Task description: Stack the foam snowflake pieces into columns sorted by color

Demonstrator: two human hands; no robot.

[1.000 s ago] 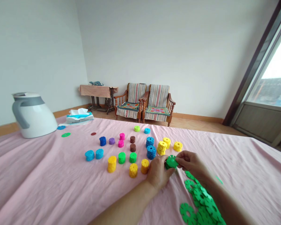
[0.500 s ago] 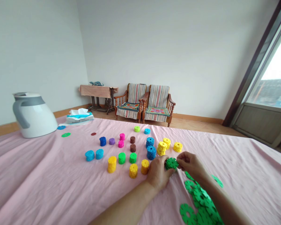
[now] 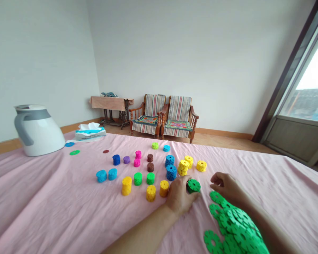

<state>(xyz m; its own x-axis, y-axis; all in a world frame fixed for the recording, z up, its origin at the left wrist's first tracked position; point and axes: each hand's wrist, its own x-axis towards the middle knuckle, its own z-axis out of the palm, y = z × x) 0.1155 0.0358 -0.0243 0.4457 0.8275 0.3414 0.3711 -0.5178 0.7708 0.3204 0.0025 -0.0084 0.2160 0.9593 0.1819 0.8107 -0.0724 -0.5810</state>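
My left hand [image 3: 180, 195] is wrapped around a short stack of dark green notched discs [image 3: 193, 186] on the cloth, thumb on the near side and fingers behind. My right hand [image 3: 224, 183] is just right of that stack, over the far end of a heap of green notched discs [image 3: 238, 225]. Its fingers are loosely bent with a gap between thumb and fingertips, and no disc shows in them. Part of the heap is hidden under my right forearm. One green disc [image 3: 219, 241] lies at the heap's left edge.
On the pink cloth [image 3: 69, 211] stand several stacks of discs, among them a yellow stack [image 3: 163, 188] by my left wrist and a blue stack [image 3: 171, 173] beyond. A white jug [image 3: 43, 135] and a tissue box [image 3: 90, 133] stand at the far left.
My right hand has drawn away from the green stack, moving right toward the heap. The left hand keeps its hold on the stack, nearly unmoved.
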